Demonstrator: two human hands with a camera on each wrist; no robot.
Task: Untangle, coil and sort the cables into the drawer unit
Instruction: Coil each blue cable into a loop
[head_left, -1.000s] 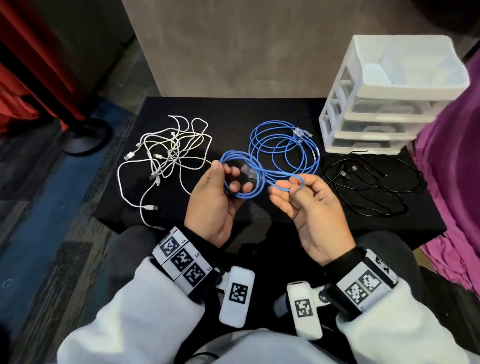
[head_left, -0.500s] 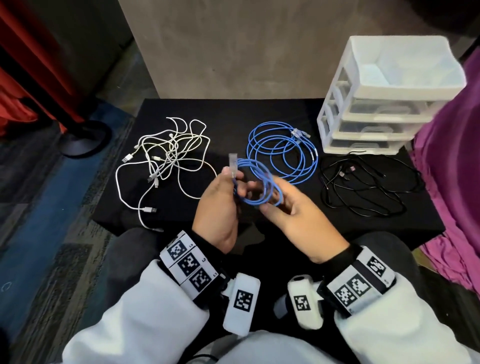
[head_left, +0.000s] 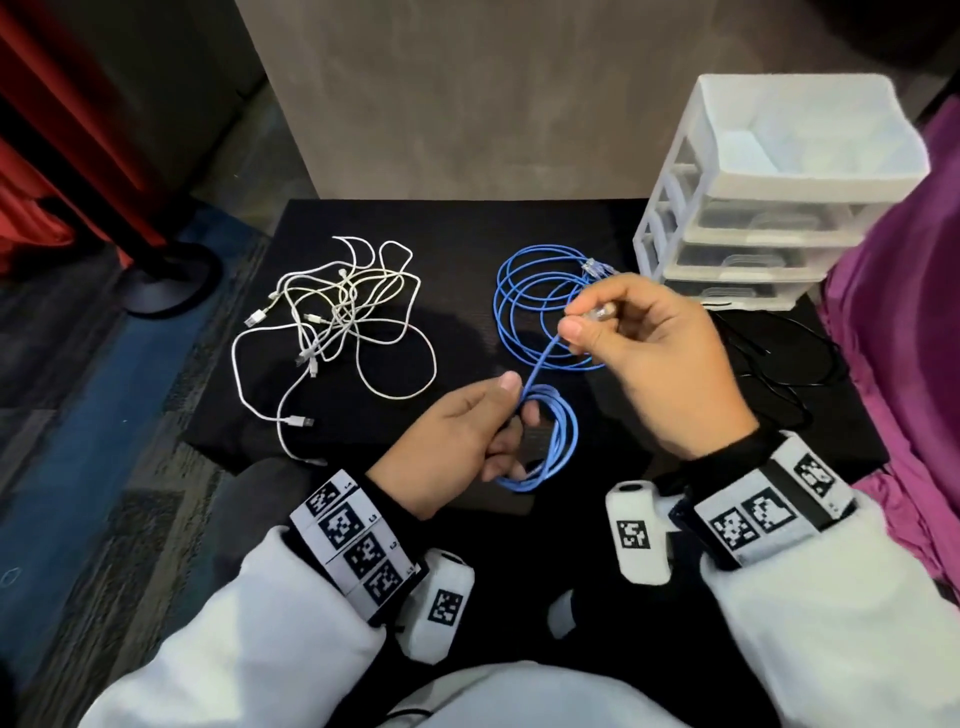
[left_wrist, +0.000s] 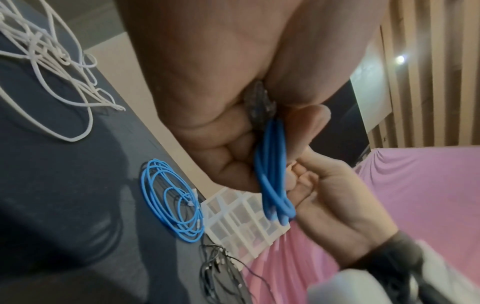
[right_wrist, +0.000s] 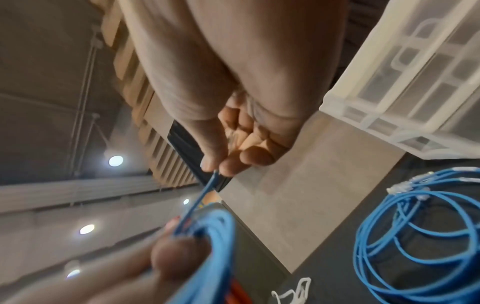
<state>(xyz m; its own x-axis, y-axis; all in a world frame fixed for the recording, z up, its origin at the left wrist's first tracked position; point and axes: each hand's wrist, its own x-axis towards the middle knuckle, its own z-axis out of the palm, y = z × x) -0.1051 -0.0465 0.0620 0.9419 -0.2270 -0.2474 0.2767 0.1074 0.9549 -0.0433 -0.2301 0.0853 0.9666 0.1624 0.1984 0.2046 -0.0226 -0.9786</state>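
Two hands finish coiling one blue cable (head_left: 558, 441): left hand (head_left: 457, 441) grips the coil above the lap, right hand (head_left: 649, 353) pinches its plug end; wrapping the tail likely comes next, then the drawer unit (head_left: 769, 208).

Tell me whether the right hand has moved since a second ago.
Yes. The right hand has moved up and away from the body, toward the drawer unit, pulling the blue cable's plug end clear of the coil.
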